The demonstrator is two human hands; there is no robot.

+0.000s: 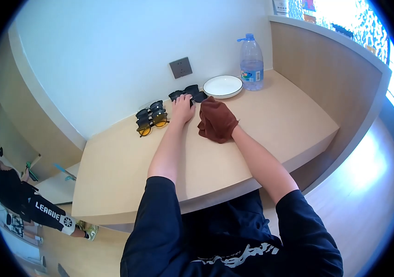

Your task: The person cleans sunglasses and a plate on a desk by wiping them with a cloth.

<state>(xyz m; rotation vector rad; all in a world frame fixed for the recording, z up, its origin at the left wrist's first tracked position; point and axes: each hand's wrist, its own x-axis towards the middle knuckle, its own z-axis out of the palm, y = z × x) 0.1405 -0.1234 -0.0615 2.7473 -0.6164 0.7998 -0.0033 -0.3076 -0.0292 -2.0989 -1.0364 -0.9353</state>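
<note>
The left hand (183,109) lies palm down towards the back of the wooden surface (118,175), its fingers reaching onto the near edge of some dark glasses (191,90); whether they grip the frame or only rest on it, I cannot tell. The right hand (224,124) is wrapped in a brown cloth (214,117), which bunches over it down to the wrist (the fingers are wholly hidden, so I cannot tell if they are closed on the fabric). The cloth sits just right of the left hand, near the middle of the surface.

To the left of the left hand, glasses with yellow lenses (160,121) lie in front of another dark-lensed pair (156,107), the two close together. Behind the cloth is a round white plate (223,86) with a dark rim, and just beside it on the right a clear bottle (252,64) with a blue cap stands upright. A grey socket (181,68) is set in the white wall (104,55) above. Off to the left, another person (10,187) in dark clothes holds something green (31,171)
</note>
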